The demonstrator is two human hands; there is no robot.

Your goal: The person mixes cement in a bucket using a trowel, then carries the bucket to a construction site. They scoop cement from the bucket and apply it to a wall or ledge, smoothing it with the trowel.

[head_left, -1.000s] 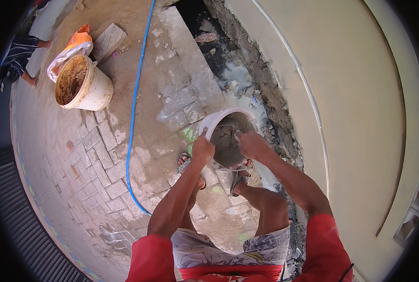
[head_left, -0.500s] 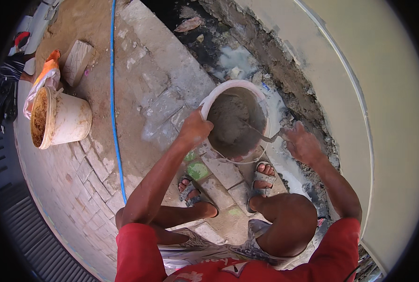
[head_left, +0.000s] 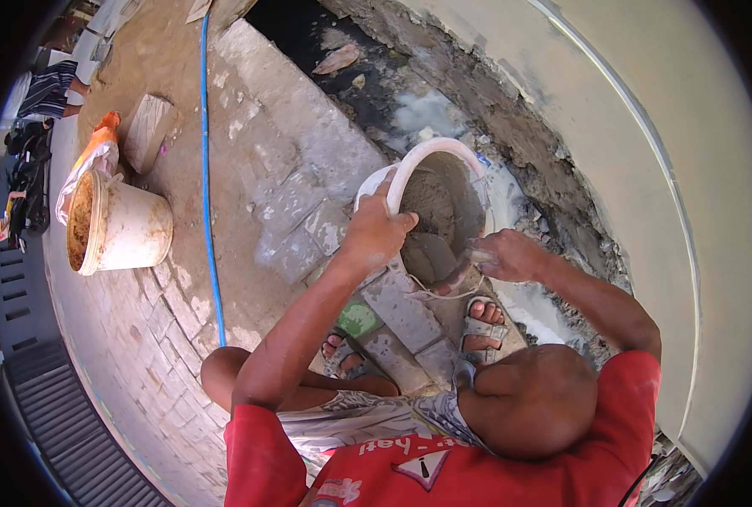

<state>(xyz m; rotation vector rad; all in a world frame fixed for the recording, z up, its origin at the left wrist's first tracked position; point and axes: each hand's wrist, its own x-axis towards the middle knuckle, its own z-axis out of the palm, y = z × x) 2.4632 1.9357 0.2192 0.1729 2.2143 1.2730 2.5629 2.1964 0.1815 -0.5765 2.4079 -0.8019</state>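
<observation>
Outdoor work site: block paving [head_left: 173,314], open drain [head_left: 295,38], beige wall [head_left: 705,169], mortar bucket [head_left: 442,146]

Grainy, matt grey mortar [head_left: 431,198] lies against the smooth plastic of a round whitish bucket [head_left: 437,145]; a long blue plastic hose [head_left: 208,211] looks smooth, a broad cream wall [head_left: 688,127] matt, a grey concrete slab [head_left: 317,135] rough.
</observation>
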